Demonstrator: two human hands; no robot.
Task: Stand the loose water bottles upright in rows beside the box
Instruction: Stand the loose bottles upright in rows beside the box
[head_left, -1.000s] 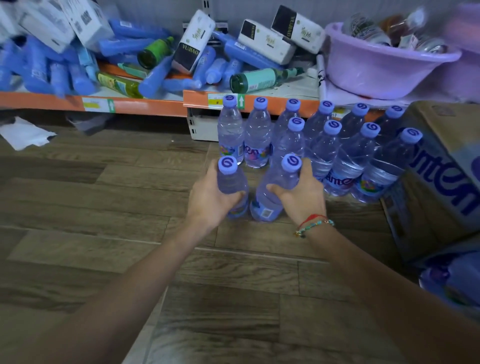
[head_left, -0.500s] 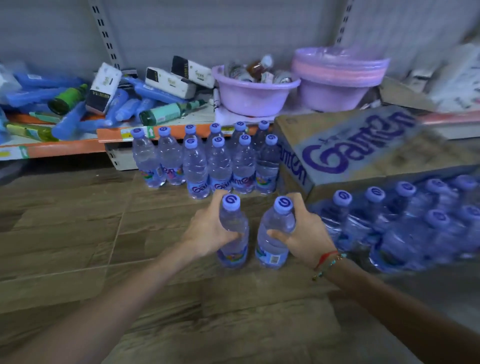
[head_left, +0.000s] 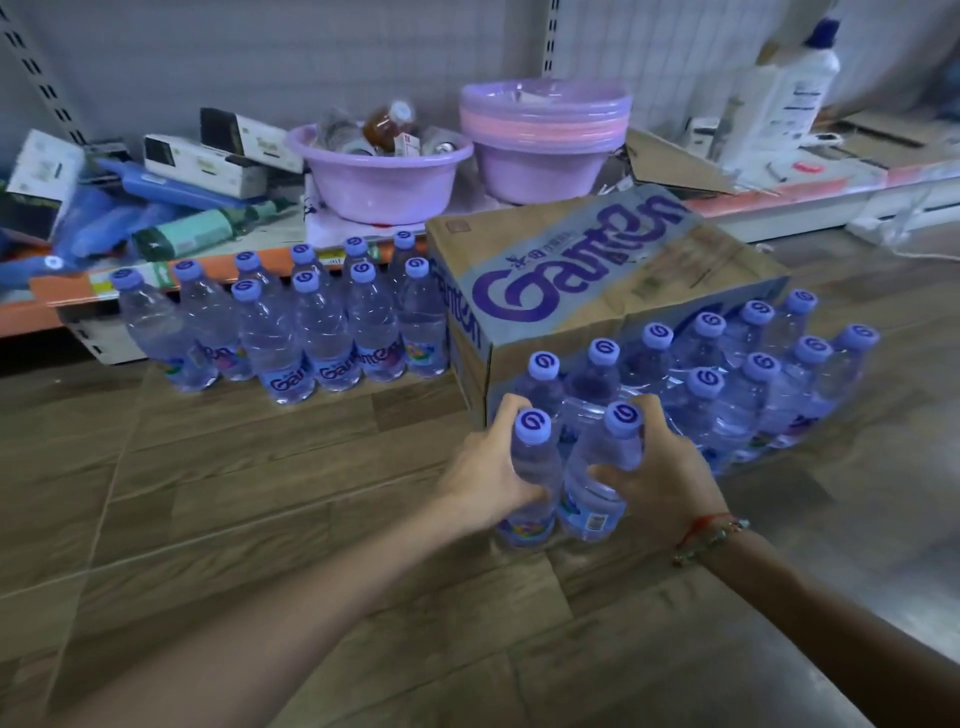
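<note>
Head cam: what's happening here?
A person is setting out water bottles on the floor around a cardboard box. The left hand grips one upright bottle and the right hand grips another, side by side in front of the box. One group of bottles stands left of the box, another along its near side.

"Ganten" stands in large purple letters on the top of the cardboard box (head_left: 597, 270), and again, partly cut off, down its left side. The same name shows on the labels of the upright bottles (head_left: 291, 332) left of the box. Other print is too blurred to read.
</note>
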